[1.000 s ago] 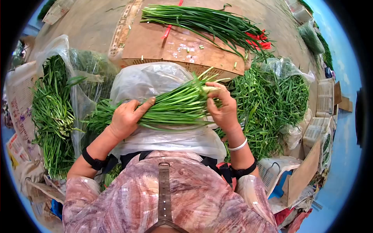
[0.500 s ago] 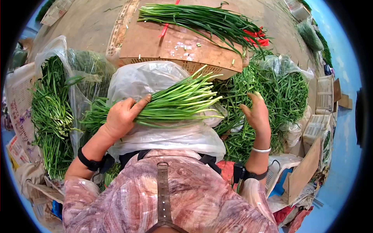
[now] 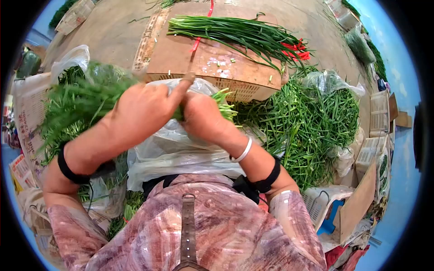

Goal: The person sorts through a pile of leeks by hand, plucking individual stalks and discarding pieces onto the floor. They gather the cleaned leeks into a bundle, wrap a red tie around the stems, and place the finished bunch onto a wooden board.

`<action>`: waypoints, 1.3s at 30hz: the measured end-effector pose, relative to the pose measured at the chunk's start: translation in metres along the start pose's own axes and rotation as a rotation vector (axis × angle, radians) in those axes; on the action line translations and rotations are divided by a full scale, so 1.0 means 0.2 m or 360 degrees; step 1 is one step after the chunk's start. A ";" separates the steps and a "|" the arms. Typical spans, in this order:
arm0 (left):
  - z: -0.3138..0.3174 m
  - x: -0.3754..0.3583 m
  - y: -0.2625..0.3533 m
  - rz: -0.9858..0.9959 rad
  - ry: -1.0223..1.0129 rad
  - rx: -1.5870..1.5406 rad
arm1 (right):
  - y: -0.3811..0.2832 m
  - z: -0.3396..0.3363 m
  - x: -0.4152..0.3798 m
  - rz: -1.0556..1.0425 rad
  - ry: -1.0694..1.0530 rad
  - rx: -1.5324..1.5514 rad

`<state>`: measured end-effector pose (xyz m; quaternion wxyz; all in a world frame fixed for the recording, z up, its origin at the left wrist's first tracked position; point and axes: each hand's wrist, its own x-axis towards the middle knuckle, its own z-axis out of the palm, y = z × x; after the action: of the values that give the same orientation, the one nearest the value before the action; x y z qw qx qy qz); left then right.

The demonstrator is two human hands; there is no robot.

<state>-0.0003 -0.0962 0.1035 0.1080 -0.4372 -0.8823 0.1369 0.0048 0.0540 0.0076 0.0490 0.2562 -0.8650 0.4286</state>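
Both hands are raised together in front of my chest, gripping one bunch of garlic chives [image 3: 224,105]. My left hand [image 3: 143,108] is closed round its middle, with the thumb stretched toward the right. Close against it, my right hand [image 3: 205,115] is curled round the bunch near the pale stem ends, which poke out to its right. The leafy end fans out to the left and is blurred by motion. Clear plastic sheeting [image 3: 185,158] covers my lap underneath.
Ahead stands a cardboard-topped crate [image 3: 181,56] bearing another chive bunch [image 3: 226,34] and red ties [image 3: 296,49]. A large heap of loose greens [image 3: 312,131] lies at the right. Plastic crates [image 3: 379,108] line the right wall; a printed box [image 3: 31,104] stands at left.
My right hand has come in from the right and closed on the bunch beside my left hand. The bunch has been lifted, its leaves swinging up at the left.
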 end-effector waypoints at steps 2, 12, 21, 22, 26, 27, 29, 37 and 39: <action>-0.02 0.10 -0.05 0.0230 0.0232 0.0169 | 0.04 -0.10 0.05 0.0105 -0.0138 -0.0049; -0.35 0.27 -0.27 0.0179 0.1036 -0.1767 | 0.39 -0.95 0.06 0.0576 0.0293 0.1833; 0.67 0.63 0.21 0.0617 -0.0815 -0.4300 | 0.54 -0.73 0.23 0.0306 0.0136 0.2528; 0.67 0.65 0.26 0.0882 -0.0804 -0.4361 | 0.56 -0.72 0.27 0.0335 0.0118 0.2490; 0.65 0.65 0.35 0.0800 -0.0396 -0.4894 | 0.66 -0.69 0.41 0.0615 0.0084 0.2405; 0.69 0.66 0.37 0.0790 -0.0409 -0.4917 | 0.69 -0.67 0.44 0.0724 0.0068 0.2332; 0.76 0.68 0.40 0.0495 -0.0430 -0.5131 | 0.80 -0.60 0.48 0.1097 0.0090 0.1920; 0.85 0.74 0.47 -0.0448 -0.0321 -0.5570 | 0.68 -0.77 0.11 0.1181 0.0371 0.0416; 0.82 0.77 0.48 -0.0408 -0.0295 -0.5629 | 0.63 -0.76 -0.15 0.1194 0.0493 0.0804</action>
<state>-0.0713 0.0593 -0.0727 0.4837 -0.0528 -0.0093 0.8736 -0.0511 0.2448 0.0040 -0.0447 -0.1368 -0.7491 0.6467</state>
